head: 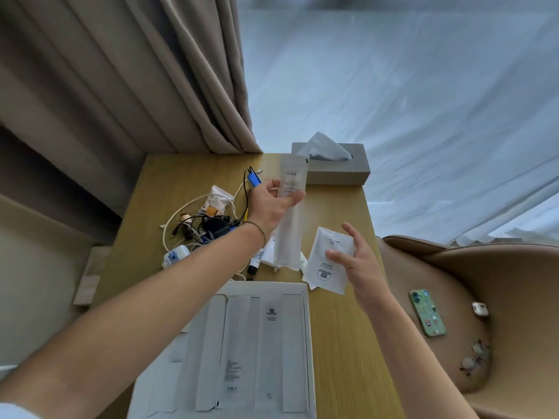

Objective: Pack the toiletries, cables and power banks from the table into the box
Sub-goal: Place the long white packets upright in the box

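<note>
My left hand (272,204) holds a long white toiletry packet (291,213) upright above the wooden table (341,322), pinched near its upper part. My right hand (360,264) holds a smaller square white sachet (328,261) at its right edge, just past the box's far right corner. The open white box (305,343) lies at the table's near edge with several long white packets (239,343) laid side by side in it. A tangle of white and black cables with chargers (205,228) sits at the table's left. More small tubes (255,261) lie under the lifted packet.
A grey tissue box (338,173) stands at the table's far edge. Beige curtains (136,71) hang at the left. A tan armchair (472,297) at the right carries a green-cased phone (427,313), an earbud case (480,309) and glasses (476,358).
</note>
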Tool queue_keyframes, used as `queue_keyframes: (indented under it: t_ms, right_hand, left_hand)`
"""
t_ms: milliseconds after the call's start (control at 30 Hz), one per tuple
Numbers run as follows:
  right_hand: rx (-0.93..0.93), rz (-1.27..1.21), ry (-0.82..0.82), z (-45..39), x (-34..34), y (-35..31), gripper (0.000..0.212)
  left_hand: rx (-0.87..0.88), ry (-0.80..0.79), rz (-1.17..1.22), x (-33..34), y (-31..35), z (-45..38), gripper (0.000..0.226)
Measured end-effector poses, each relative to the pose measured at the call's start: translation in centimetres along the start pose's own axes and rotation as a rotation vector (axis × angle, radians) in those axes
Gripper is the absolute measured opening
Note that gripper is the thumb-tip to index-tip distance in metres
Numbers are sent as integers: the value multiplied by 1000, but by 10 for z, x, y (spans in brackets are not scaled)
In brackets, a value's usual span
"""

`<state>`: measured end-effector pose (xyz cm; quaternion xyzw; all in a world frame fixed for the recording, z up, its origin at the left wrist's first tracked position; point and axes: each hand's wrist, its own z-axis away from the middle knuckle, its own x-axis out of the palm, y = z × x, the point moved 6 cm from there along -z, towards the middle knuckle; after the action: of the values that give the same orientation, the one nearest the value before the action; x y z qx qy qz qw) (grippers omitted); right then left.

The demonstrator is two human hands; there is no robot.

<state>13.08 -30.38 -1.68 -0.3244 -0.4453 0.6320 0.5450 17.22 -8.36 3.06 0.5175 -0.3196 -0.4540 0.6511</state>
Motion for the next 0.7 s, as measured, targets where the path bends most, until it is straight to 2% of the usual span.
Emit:
queue_keyframes:
  t_ms: [100,367,567,700]
  right_hand:
    - [-28,-21,-23,17,16,-13,73]
    - [-29,-80,-49,51,39,-8,72]
    - [3,-81,-13,66,42,7,72]
    - [21,-88,2,77,41,14,70]
  left_hand:
    - [23,22,34,-21,10,33,32]
    - [-6,68,39,-71,-13,102,30]
    - [-66,-39,-19,-90,-54,135,32]
    - [-99,-89,-161,-96,-90,150,28]
